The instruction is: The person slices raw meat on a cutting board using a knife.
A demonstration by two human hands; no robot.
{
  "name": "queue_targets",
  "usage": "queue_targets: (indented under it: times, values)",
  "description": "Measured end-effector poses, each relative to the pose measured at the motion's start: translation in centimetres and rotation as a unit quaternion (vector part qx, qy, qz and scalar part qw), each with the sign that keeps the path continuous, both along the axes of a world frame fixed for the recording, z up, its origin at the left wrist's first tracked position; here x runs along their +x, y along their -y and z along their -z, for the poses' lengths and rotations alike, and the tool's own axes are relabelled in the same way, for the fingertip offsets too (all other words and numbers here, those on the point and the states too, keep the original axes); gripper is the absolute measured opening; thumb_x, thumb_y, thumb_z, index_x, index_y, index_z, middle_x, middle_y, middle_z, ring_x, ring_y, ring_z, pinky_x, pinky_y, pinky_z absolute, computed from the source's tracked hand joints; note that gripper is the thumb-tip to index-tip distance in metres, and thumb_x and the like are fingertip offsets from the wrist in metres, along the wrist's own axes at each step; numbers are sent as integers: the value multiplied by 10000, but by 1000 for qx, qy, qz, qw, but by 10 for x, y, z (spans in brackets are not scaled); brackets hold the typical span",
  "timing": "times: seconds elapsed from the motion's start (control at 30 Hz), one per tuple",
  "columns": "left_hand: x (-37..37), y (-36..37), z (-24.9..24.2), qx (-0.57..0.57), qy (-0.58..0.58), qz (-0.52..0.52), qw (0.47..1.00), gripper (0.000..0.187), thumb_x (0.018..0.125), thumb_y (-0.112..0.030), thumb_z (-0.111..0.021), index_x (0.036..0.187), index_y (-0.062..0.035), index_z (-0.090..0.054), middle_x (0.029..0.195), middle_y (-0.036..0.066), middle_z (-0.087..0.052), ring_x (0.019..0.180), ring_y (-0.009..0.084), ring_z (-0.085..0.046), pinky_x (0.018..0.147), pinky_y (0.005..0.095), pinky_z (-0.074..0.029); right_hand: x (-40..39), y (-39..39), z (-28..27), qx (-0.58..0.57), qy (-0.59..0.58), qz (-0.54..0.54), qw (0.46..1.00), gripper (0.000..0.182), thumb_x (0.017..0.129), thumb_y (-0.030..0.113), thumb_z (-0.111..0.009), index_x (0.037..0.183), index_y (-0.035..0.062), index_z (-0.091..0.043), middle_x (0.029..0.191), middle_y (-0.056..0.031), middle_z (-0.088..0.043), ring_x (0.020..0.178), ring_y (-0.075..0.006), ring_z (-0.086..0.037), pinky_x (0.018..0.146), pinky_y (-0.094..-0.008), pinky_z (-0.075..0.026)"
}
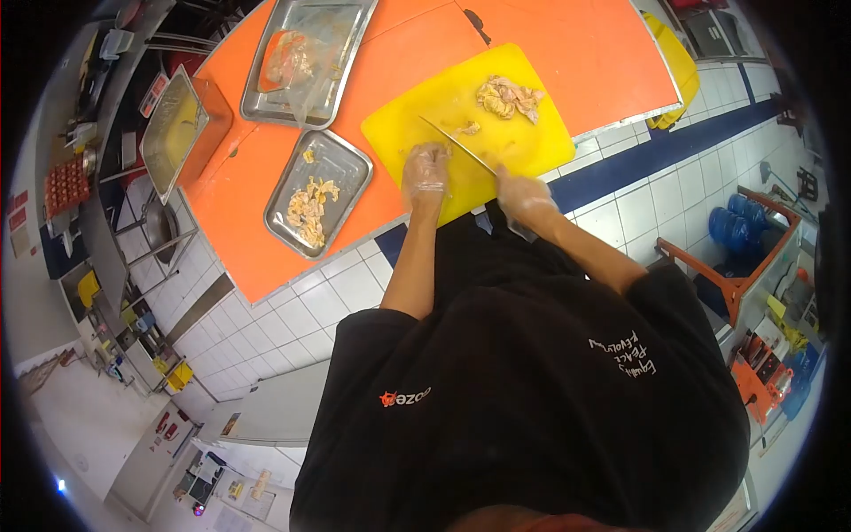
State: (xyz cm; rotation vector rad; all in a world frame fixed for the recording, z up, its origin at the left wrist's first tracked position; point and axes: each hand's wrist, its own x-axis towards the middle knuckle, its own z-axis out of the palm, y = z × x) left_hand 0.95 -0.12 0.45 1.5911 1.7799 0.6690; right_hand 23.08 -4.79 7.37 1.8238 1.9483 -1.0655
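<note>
A yellow cutting board [399, 120] lies tilted on the orange table, close to my body. My right hand [525, 197], in a clear plastic glove, grips the handle of a knife [461, 146] whose blade slants across the board. Beside the blade, my left hand [427, 170], also gloved, rests on the board with its fingers curled in; whatever is under them is hidden. A small bit of pale meat [468, 129] lies just beyond the blade. Farther up the board sits a heap of pale, yellowish meat [509, 97].
Left of the board, a small metal tray [346, 182] holds cut meat pieces [310, 208]. Behind it, a larger metal tray [341, 80] contains a plastic bag [288, 62]. A deep metal container [191, 133] stands at the table's left edge. White floor tiles [620, 217] show beyond the table.
</note>
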Motion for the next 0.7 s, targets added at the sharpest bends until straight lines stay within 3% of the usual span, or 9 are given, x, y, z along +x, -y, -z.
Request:
queue_targets:
  times: [0.1,0.13,0.2,0.37,0.43,0.5,0.53,0.6,0.7]
  values:
    - [-5,-7,2,-92,19,-15,995,226,968,-221,-704,1111,-81,-808,1150,220,-780,1056,400,-747,903,496,-578,31,35,-14,-39,43,-6,998,322,1151,250,-409,1298,19,-577,993,-266,-797,1007,-467,-777,879,-599,-585]
    - [-10,-6,2,-90,21,-17,996,226,968,-221,-704,1111,-81,-808,1150,220,-780,1056,400,-747,903,496,-578,37,41,-18,-23,42,-16,999,329,1154,268,-422,1299,19,-582,978,-264,-793,980,-465,-774,865,-598,-583]
    - [-24,-2,1,37,-26,-8,999,260,948,-250,-716,1099,-69,-826,1134,240,-783,1047,394,-755,880,489,-575,37,44,-26,-4,43,-26,999,338,1158,286,-436,1301,20,-587,962,-263,-788,954,-463,-770,852,-597,-581]
    - [-57,1,-24,-51,-23,6,998,260,935,-252,-740,1072,-58,-846,1075,218,-799,999,381,-765,862,469,-579,-5,40,-50,6,6,-17,1000,302,1136,249,-499,1286,3,-590,955,-264,-784,945,-467,-767,849,-596,-581]
    - [-56,-2,-30,-100,-38,21,994,230,938,-227,-760,1049,-50,-857,1039,191,-817,958,355,-784,859,442,-590,-21,43,-44,-26,11,-22,999,279,1121,207,-505,1285,-3,-586,979,-268,-787,968,-474,-767,860,-591,-587]
    - [-55,1,-30,-30,-70,33,997,195,933,-203,-753,1002,-49,-849,1000,201,-799,939,390,-764,844,462,-581,-35,45,-33,-66,14,-16,998,242,1067,92,-518,1276,-18,-572,1051,-277,-794,1045,-483,-770,895,-573,-602]
    - [-56,3,-31,-39,-69,33,996,195,933,-203,-753,1002,-49,-849,1000,201,-799,939,390,-764,844,462,-581,-42,44,-22,-75,14,-16,997,242,1067,92,-518,1276,-18,-572,1051,-277,-794,1045,-483,-770,895,-573,-602]
    - [-60,1,-31,-37,-65,76,994,228,959,-226,-710,1014,-29,-811,1023,229,-756,953,437,-714,835,521,-553,-58,29,8,-25,20,1,999,260,1142,251,-463,1259,38,-557,958,-266,-788,898,-465,-775,826,-595,-593]
    - [-65,0,-24,-31,-26,80,996,187,948,-179,-719,1013,-31,-814,1044,225,-764,984,433,-723,861,515,-561,-99,-18,16,29,-10,5,1000,257,1119,217,-475,1291,39,-545,977,-278,-788,923,-462,-784,810,-586,-608]
